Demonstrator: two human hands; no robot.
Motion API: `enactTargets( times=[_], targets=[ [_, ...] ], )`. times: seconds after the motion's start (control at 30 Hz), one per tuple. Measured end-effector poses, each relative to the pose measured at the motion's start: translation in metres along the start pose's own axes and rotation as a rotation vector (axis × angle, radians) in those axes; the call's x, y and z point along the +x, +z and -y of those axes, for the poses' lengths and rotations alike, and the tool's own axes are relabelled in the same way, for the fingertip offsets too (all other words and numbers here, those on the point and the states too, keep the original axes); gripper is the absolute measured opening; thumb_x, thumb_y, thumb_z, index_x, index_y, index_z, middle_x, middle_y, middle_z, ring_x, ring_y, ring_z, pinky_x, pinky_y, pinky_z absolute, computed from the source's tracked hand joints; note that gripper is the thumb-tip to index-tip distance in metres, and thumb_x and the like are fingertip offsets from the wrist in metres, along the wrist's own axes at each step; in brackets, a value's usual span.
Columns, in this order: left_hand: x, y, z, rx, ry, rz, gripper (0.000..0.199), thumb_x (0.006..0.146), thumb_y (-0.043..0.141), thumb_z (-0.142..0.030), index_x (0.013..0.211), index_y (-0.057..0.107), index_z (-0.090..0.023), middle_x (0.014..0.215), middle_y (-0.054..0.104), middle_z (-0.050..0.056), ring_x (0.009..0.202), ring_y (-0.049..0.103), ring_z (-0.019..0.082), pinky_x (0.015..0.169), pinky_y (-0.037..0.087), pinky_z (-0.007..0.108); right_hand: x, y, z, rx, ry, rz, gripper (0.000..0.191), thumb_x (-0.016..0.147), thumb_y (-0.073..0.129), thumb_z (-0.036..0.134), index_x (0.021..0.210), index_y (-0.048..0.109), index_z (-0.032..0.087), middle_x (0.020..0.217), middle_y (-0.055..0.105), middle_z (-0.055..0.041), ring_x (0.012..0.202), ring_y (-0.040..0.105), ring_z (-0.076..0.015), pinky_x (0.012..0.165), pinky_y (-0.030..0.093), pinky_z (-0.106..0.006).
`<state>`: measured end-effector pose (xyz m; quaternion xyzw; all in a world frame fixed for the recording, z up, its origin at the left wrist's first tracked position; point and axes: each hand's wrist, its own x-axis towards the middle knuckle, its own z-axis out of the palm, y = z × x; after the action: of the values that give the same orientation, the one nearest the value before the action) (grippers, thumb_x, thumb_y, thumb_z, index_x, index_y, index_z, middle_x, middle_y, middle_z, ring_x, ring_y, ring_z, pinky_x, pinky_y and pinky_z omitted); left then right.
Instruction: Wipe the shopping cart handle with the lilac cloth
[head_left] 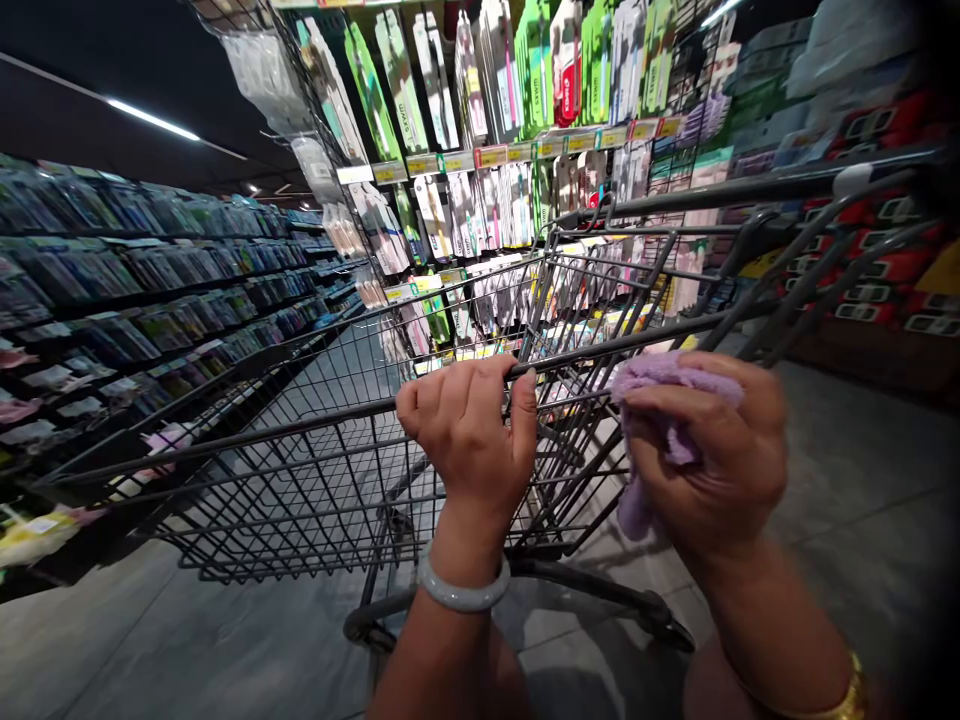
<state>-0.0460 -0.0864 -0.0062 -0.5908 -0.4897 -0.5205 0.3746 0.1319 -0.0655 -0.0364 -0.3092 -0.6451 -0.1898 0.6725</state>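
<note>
A dark metal shopping cart (pixel 300 425) stands sideways in front of me, its wire basket stretching to the left. My left hand (pixel 472 425) is wrapped round the cart's top rim, thumb toward the right; a pale bangle (pixel 463 592) circles that wrist. To the right, my right hand (pixel 709 450) is closed on a bunched purple cloth (pixel 637 505). Part of the cloth hangs below the fingers, beside the cart's rim. Whether the cloth touches the rim, I cannot tell.
Beyond the cart rises a rack (pixel 480 155) of hanging packaged goods with price tags. Long stocked shelves (pixel 150 260) line the left side. Red packages (pixel 862 270) are stacked at the right. The cart's handle (pixel 750 190) extends toward the upper right, above grey floor tiles (pixel 847 560).
</note>
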Motion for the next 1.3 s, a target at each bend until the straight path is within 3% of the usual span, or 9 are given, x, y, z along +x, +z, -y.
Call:
enactTargets(
  times=[0.13,0.27,0.6,0.83,1.1,1.2,1.3],
  targets=[
    [0.000,0.001,-0.001,0.003,-0.009,0.011,0.013,0.092,0.061,-0.034,0.099,0.066,-0.025,0.088,0.071,0.003,0.090,0.056,0.023,0.091,0.031,0.043,-0.007,0.008,0.013,0.059,-0.126,0.105,0.033,0.073,0.072,0.010,0.101,0.069,0.026,0.113,0.063,-0.0053,0.108,0.060,-0.0233,0.094,0.052,-0.045],
    [0.001,0.001,-0.001,0.009,0.000,0.003,0.013,0.091,0.062,-0.034,0.098,0.066,-0.025,0.088,0.071,0.002,0.091,0.056,0.023,0.091,0.031,0.043,-0.009,0.012,0.015,0.078,-0.203,0.109,0.033,0.073,0.073,0.010,0.101,0.069,0.027,0.112,0.063,-0.0042,0.106,0.061,-0.0230,0.091,0.052,-0.044],
    [0.001,-0.001,-0.001,-0.004,-0.002,0.020,0.013,0.092,0.061,-0.035,0.100,0.066,-0.025,0.091,0.071,0.003,0.091,0.056,0.023,0.092,0.031,0.043,-0.001,0.001,0.000,0.001,-0.030,-0.010,0.033,0.069,0.076,0.009,0.097,0.069,0.025,0.113,0.063,-0.0077,0.107,0.061,-0.0254,0.093,0.052,-0.048],
    [0.001,0.000,0.000,-0.005,-0.004,0.004,0.013,0.092,0.061,-0.035,0.099,0.066,-0.025,0.089,0.071,0.003,0.091,0.056,0.023,0.092,0.031,0.043,-0.007,0.009,0.008,0.022,-0.188,0.110,0.036,0.072,0.072,0.009,0.103,0.068,0.027,0.112,0.063,-0.0045,0.106,0.061,-0.0228,0.093,0.052,-0.044],
    [0.001,-0.001,0.001,-0.011,-0.002,0.012,0.012,0.092,0.061,-0.034,0.098,0.066,-0.025,0.089,0.071,0.003,0.090,0.056,0.023,0.091,0.031,0.043,0.001,0.002,0.000,-0.006,-0.087,0.012,0.034,0.071,0.075,0.009,0.100,0.068,0.026,0.110,0.065,-0.0065,0.108,0.061,-0.0247,0.094,0.053,-0.046],
    [0.000,-0.001,0.001,-0.005,-0.006,0.015,0.012,0.092,0.062,-0.034,0.099,0.066,-0.025,0.089,0.071,0.003,0.091,0.056,0.024,0.092,0.031,0.043,-0.002,0.004,0.006,0.017,-0.058,0.032,0.032,0.072,0.074,0.008,0.098,0.069,0.025,0.112,0.064,-0.0064,0.107,0.061,-0.0234,0.094,0.052,-0.045],
    [0.000,0.000,0.001,-0.005,-0.006,0.013,0.013,0.091,0.062,-0.034,0.100,0.066,-0.026,0.090,0.071,0.003,0.091,0.055,0.024,0.093,0.030,0.043,-0.006,0.008,0.012,0.041,-0.124,0.096,0.033,0.073,0.071,0.009,0.101,0.068,0.026,0.114,0.063,-0.0054,0.107,0.060,-0.0229,0.093,0.051,-0.045]
  ],
)
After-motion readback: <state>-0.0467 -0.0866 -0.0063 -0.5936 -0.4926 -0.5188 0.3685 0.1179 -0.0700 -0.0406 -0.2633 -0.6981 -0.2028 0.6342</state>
